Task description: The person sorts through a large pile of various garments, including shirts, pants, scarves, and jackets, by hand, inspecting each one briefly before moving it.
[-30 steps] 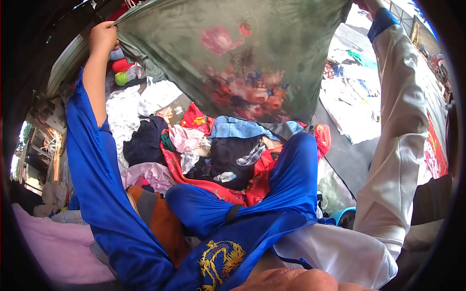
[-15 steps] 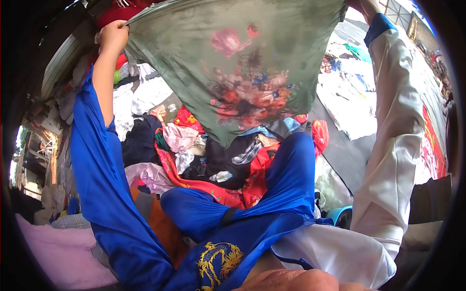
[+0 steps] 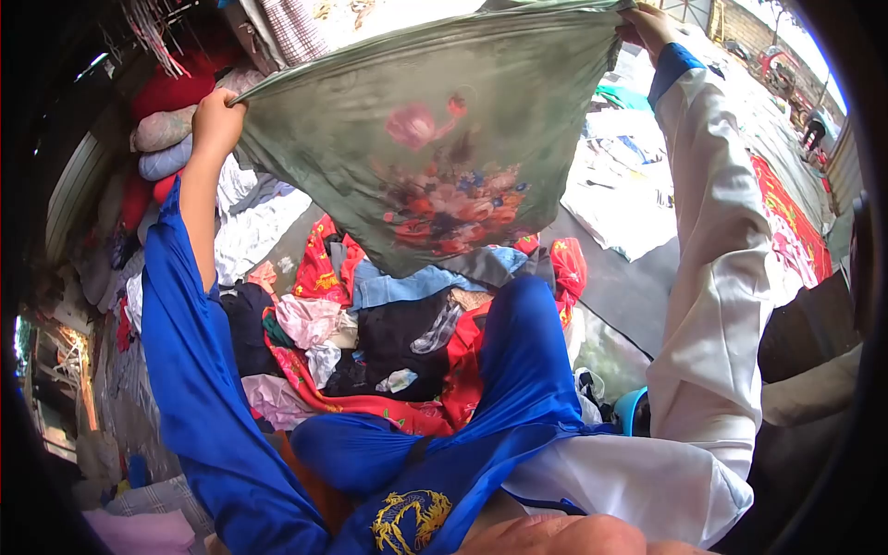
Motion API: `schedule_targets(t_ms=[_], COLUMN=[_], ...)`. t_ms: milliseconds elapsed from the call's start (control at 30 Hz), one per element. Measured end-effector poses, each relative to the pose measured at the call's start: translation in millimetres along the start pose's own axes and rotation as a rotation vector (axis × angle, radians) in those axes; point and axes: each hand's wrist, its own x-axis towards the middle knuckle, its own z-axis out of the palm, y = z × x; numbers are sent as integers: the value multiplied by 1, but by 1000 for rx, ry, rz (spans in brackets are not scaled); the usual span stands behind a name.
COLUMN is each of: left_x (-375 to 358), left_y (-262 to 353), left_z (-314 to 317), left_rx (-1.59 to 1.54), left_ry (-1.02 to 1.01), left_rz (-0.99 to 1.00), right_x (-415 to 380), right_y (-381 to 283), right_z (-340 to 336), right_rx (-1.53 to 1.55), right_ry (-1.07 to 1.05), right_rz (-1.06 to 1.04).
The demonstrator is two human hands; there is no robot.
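Stretched wide between my hands is a thin green cloth (image 3: 314,120) printed with a bunch of flowers, its lower edge hanging in a loose curve. My left hand (image 3: 219,120) is closed on its upper left corner, at the end of a blue sleeve. At the upper right corner my right hand (image 3: 645,30) grips the cloth, fingers partly hidden behind it. Below hangs over a heap of garments: a red patterned cloth (image 3: 370,404), a black garment (image 3: 388,338), a light blue denim piece (image 3: 393,286) and a pink cloth (image 3: 310,319).
White clothes (image 3: 620,199) lie spread on a dark sheet at the right, and more white cloth (image 3: 259,222) lies at the left. Stuffed bundles (image 3: 166,129) are piled at the upper left. A blue basin (image 3: 631,409) stands beside my right knee.
The view has tilted up, bringing the top of the cloth and my right hand into sight. The cloth stays held by both corners and now hangs further left in view.
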Motion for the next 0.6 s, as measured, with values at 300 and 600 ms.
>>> schedule_targets(t_ms=[300, 600], left_x=[5, 12], left_y=[31, 72], left_z=[40, 59], left_rx=[-63, -102], left_ry=[-122, -32], left_rz=[94, 134], right_x=[26, 40], right_y=[37, 63], right_z=[-54, -97], right_rx=[26, 37], right_ry=[35, 82], right_rz=[-12, -53])
